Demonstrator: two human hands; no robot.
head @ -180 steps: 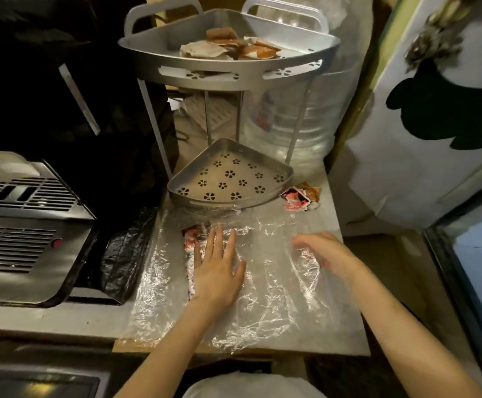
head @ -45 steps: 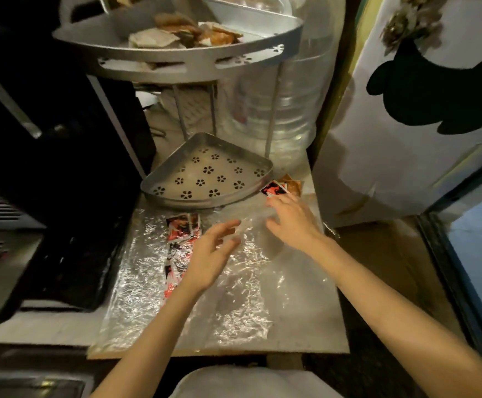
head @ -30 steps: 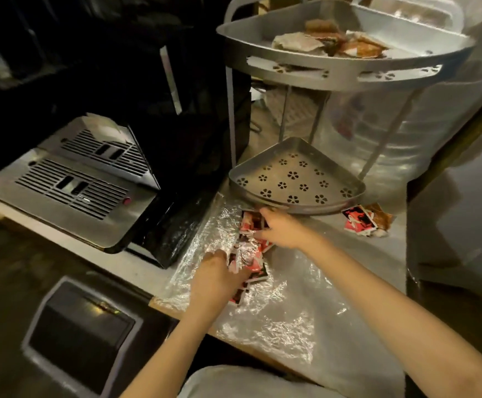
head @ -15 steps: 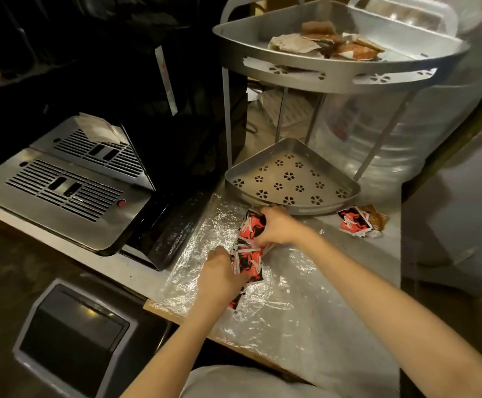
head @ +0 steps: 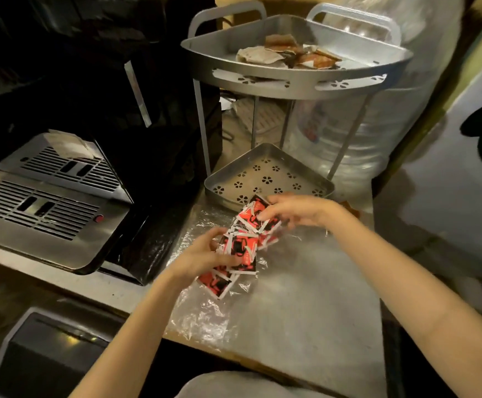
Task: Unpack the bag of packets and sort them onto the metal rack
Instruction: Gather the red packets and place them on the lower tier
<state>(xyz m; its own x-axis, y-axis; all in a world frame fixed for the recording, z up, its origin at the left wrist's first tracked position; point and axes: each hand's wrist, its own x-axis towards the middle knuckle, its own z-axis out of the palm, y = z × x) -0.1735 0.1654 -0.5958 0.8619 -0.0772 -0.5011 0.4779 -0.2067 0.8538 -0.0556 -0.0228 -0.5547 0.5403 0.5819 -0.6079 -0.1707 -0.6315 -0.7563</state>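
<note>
**Gathering the red packets before the rack**

On the near part of the counter (head: 305,305), a clear plastic bag (head: 205,320), flattened. Just above it, a fan of red packets (head: 241,248): lower end pinched in the left hand (head: 205,255), upper end held in the curled fingers of the right hand (head: 291,209). Both grips closed on the bunch.

Best to square the loose packets into one stack first, keeping the bottom ones from slipping out. Then to carry low over the rim into the bare lower tray (head: 268,175) of the metal rack (head: 291,79) at the far edge. Upper tray already with brownish packets (head: 288,54).
</note>
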